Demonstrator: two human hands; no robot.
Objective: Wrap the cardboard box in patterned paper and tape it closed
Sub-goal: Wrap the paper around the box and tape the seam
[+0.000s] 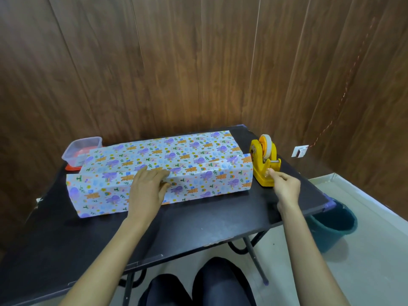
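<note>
A long box lies across the black table (198, 228), fully covered by patterned paper (194, 155) with purple and orange animal prints; no cardboard shows. The paper's two long edges overlap along the top. My left hand (148, 186) lies flat on that overlap near the middle and presses it down. A yellow tape dispenser (263, 160) with a roll of clear tape stands just right of the box. My right hand (284, 186) is at the dispenser's front, its fingertips pinching the tape end at the cutter.
A clear plastic container (81, 149) on a red lid stands at the back left of the table. A teal bucket (333, 221) sits on the floor to the right. Wood-panelled walls close in behind. My knees are under the table's near edge.
</note>
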